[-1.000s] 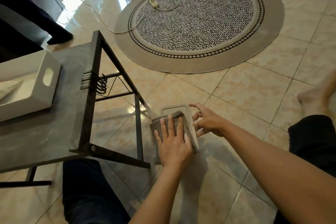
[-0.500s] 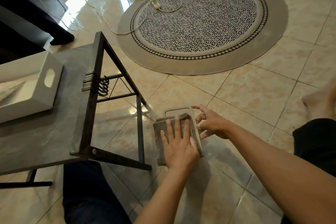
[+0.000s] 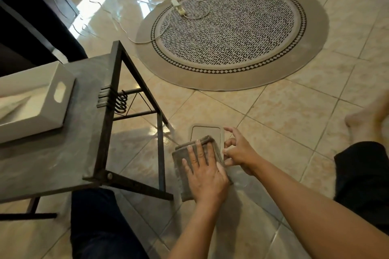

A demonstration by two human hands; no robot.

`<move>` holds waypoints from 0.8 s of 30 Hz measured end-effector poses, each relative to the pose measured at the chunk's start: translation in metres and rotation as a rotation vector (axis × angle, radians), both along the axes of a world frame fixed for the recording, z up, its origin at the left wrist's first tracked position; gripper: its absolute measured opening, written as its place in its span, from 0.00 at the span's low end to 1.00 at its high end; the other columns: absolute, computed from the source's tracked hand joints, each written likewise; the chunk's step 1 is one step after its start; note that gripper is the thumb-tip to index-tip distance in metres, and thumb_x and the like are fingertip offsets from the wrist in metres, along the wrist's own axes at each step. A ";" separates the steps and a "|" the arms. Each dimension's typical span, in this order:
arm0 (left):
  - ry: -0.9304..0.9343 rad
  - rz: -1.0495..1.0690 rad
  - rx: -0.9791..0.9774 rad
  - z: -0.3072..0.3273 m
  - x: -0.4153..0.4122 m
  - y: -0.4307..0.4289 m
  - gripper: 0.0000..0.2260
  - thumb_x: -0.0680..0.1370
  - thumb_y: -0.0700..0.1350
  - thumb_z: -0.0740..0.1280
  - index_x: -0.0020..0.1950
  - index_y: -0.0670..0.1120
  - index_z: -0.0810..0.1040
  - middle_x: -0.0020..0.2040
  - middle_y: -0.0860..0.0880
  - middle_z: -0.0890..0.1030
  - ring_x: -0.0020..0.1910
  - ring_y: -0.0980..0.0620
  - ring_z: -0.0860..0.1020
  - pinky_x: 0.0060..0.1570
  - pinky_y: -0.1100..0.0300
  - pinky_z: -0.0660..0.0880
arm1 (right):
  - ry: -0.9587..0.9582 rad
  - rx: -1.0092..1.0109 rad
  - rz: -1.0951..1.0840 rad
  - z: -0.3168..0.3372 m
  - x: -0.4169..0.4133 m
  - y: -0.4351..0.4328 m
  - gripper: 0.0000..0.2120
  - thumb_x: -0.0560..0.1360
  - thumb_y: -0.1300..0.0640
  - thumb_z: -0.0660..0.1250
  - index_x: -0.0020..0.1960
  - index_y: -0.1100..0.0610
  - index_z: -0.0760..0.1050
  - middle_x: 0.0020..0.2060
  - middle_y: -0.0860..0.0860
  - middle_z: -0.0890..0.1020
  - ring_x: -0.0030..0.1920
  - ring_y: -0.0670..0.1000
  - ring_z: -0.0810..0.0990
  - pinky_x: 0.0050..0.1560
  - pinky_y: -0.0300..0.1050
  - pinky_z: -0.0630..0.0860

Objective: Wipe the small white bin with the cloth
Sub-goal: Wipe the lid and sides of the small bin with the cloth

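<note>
Head view, lower centre: grey cloth (image 3: 185, 172) pressed flat onto small white bin (image 3: 207, 132) by left hand (image 3: 205, 172), fingers spread; bin side steadied by right hand (image 3: 240, 151), fingers loosely apart; bin set on tiled floor (image 3: 284, 115).

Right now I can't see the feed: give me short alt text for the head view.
A left hand presses a folded grey-brown cloth flat onto a small white plastic bin standing on the beige tiled floor, while the right hand steadies the bin's side with spread fingers. A dark metal-framed side table stands to the left, a round patterned rug beyond.
</note>
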State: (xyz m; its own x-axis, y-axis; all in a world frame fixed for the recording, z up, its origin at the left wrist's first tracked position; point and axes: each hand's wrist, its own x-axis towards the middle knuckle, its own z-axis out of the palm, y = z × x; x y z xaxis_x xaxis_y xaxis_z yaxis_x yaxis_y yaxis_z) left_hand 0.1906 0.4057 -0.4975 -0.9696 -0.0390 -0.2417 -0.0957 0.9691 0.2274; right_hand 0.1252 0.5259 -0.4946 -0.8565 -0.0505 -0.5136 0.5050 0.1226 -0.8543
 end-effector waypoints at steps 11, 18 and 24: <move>0.176 -0.193 -0.001 -0.017 -0.005 -0.022 0.30 0.79 0.52 0.51 0.81 0.51 0.48 0.81 0.47 0.46 0.80 0.45 0.42 0.74 0.42 0.42 | 0.244 0.459 0.068 0.015 -0.027 0.014 0.31 0.79 0.59 0.66 0.78 0.48 0.59 0.60 0.54 0.76 0.57 0.55 0.78 0.54 0.45 0.72; 0.184 -0.358 -0.012 -0.015 -0.015 -0.042 0.29 0.80 0.54 0.51 0.80 0.56 0.44 0.81 0.51 0.42 0.79 0.47 0.40 0.73 0.44 0.39 | 0.292 0.666 0.543 0.021 -0.072 0.011 0.24 0.83 0.59 0.56 0.78 0.46 0.61 0.72 0.55 0.68 0.73 0.59 0.64 0.75 0.56 0.60; 0.176 -0.393 -0.013 -0.015 -0.020 -0.050 0.29 0.80 0.54 0.51 0.80 0.56 0.44 0.81 0.52 0.42 0.79 0.47 0.39 0.73 0.44 0.40 | 0.305 0.633 0.606 0.021 -0.074 0.007 0.27 0.82 0.67 0.56 0.77 0.48 0.64 0.68 0.57 0.73 0.66 0.57 0.72 0.61 0.46 0.70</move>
State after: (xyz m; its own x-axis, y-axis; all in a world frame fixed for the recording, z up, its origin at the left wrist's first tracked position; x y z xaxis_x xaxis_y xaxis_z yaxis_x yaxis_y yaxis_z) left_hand 0.1710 0.3554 -0.5122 -0.9378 0.3395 -0.0728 0.3205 0.9271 0.1945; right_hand 0.0511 0.5327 -0.4738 -0.8783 -0.3208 -0.3546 -0.0337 0.7813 -0.6232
